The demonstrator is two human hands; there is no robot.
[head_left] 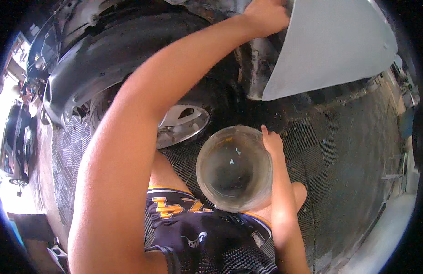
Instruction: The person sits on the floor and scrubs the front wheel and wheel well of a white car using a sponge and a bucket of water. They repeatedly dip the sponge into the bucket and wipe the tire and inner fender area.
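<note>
Right, here I am, low down beside the wheel (186,125), both arms out. My right hand (274,142) is closed on the rim of the translucent tub (269,171), which sits just left of that hand, in front of my lap, nearer to me than my left hand (266,18) is. Up there, the left hand is at the near edge of the pale grey panel (335,50), its fingertips out of sight; I can't tell whether it's gripping anything.

How far along? I'd call it under way: tub in hand, left arm already up at the panel. What's finished and what's left around that edge, I can't tell. Glints inside the tub suggest some liquid, though how much isn't clear.

Now the lie of things: the tub's round mouth faces up toward me, with no long side to it, its depth running away from me. The panel spreads rightward from my left hand, its pointed lower corner aiming down toward the tub; its top runs out of view, so I can't call its long axis.
</note>
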